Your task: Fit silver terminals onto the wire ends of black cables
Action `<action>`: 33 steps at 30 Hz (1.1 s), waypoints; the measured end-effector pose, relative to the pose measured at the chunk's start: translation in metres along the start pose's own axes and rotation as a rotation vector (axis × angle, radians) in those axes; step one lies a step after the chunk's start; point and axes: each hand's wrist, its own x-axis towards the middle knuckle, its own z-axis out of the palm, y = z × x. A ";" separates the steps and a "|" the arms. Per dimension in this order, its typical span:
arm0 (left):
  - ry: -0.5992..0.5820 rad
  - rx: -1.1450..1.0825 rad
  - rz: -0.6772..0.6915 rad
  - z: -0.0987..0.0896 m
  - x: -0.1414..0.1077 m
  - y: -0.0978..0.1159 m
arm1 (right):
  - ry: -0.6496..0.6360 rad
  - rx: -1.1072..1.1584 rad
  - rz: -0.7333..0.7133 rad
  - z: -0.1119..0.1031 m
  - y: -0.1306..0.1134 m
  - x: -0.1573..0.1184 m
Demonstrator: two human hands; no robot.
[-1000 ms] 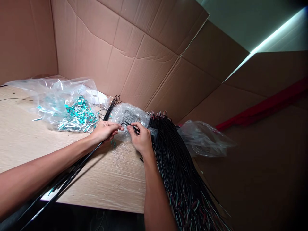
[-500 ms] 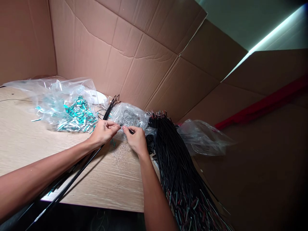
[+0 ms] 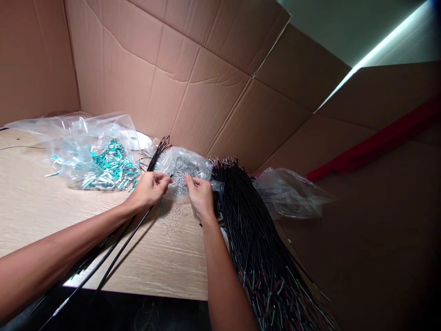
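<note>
My left hand (image 3: 151, 187) is closed in a pinch on a black cable (image 3: 129, 243), whose dark tip pokes out past the fingertips. The rest of it hangs down over the table's front edge. To the right, a small gap away, my right hand (image 3: 201, 195) is closed with thumb against fingers; what it holds, if anything, is too small to make out. Behind and between both hands lies a clear bag (image 3: 182, 172) of tiny silvery metal pieces. Beyond my left hand, more black cables (image 3: 158, 154) lie in a bunch with bent ends.
A thick bundle of black cables (image 3: 244, 220) with red and white wire ends lies to the right. At the left sits a clear bag (image 3: 113, 161) of teal-and-silver pieces. Silvery bits are scattered on the wooden table (image 3: 165, 271). Cardboard walls (image 3: 138, 55) stand behind.
My right hand has moved a little to the right, away from my left hand, and the dark piece seen in it before no longer shows. My left hand stays nearly still.
</note>
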 end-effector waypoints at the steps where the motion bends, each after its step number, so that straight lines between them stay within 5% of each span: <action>1: -0.002 -0.013 -0.013 0.000 0.000 0.001 | 0.016 -0.024 -0.030 -0.004 0.000 0.001; 7: -0.058 -0.248 -0.111 0.001 -0.002 0.008 | -0.003 -0.236 -0.181 -0.016 -0.007 -0.002; 16: -0.212 -0.486 -0.218 -0.006 -0.001 0.011 | -0.039 -0.183 -0.253 -0.007 -0.010 -0.005; 28: -0.281 -0.362 -0.128 -0.002 -0.004 0.007 | -0.158 -0.092 -0.121 0.001 -0.009 -0.003; 33: -0.253 -0.337 -0.145 -0.001 -0.006 0.012 | -0.031 -0.035 -0.032 -0.005 -0.003 0.000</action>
